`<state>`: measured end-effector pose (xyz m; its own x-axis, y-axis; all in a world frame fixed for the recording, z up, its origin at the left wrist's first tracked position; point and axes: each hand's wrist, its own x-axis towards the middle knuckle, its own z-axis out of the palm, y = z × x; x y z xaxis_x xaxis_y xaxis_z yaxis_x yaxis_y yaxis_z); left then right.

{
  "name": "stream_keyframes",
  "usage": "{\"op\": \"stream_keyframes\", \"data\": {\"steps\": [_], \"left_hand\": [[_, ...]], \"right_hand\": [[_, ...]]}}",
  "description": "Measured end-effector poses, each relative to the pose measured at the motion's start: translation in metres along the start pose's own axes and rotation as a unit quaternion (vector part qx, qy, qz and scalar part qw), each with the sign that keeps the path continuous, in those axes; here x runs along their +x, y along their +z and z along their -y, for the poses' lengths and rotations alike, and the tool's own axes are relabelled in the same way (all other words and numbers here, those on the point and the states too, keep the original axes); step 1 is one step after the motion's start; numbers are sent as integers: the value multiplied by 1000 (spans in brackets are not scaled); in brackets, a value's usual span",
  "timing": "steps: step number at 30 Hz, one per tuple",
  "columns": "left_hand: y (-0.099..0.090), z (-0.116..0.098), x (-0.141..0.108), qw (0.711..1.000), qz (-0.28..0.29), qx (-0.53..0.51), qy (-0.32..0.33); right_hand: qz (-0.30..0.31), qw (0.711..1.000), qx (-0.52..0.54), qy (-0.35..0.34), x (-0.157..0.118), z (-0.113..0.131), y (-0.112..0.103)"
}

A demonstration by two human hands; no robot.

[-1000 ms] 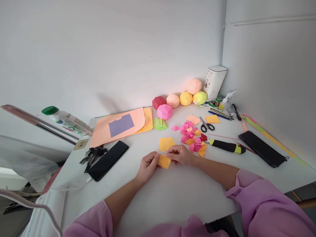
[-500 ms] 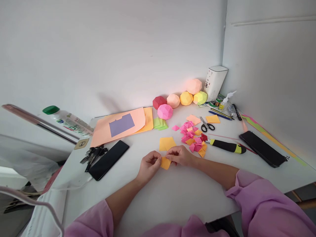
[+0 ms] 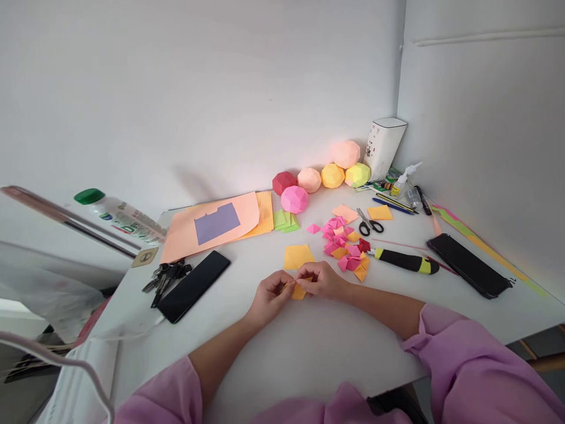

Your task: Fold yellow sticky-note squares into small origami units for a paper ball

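Observation:
A small piece of orange paper [image 3: 299,292] is pinched between my two hands, low over the white table. My left hand [image 3: 272,294] grips its left side with thumb and fingers. On the right side, my right hand [image 3: 323,281] holds it the same way, and the fingertips of both hands nearly meet. Fingers hide much of the paper, so its exact folds do not show. Just beyond my hands lies a flat stack of orange paper [image 3: 299,257]. Right of it is a pile of small folded pink and orange paper pieces [image 3: 339,235].
Scissors [image 3: 369,224] and a black-and-green cutter [image 3: 404,261] lie to the right, near a black case [image 3: 468,265]. Faceted paper balls [image 3: 295,199] line the wall. At left are a phone [image 3: 194,287], keys [image 3: 165,280], peach sheets [image 3: 180,238] and a bottle [image 3: 119,213].
The orange paper has tilted and turned between my fingers, and less of its face shows. My fingertips have come closer together.

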<state>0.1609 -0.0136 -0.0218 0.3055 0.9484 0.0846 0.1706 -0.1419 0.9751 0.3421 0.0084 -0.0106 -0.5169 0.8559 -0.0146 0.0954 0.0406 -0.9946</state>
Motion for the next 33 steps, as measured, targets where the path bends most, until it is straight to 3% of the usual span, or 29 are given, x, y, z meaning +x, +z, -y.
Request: {"op": "stream_keyframes", "data": {"steps": [4,9,14,21,33], "left_hand": [[-2,0,0,1000,-9,-22,-1],[-5,4,3,988,-68,-134,-44],[-5,6,3,969,-95,-211,-87],[-2,7,2,969,-91,-197,-123],[-3,13,6,971,-106,-181,-116]], "right_hand": [[-12,1000,1,14,0,0,-2],[-33,993,99,48,5,-2,-11],[-38,989,141,26,6,-2,-13],[-17,998,62,11,6,-7,-10],[-49,992,114,-9,9,-10,-10]]}}
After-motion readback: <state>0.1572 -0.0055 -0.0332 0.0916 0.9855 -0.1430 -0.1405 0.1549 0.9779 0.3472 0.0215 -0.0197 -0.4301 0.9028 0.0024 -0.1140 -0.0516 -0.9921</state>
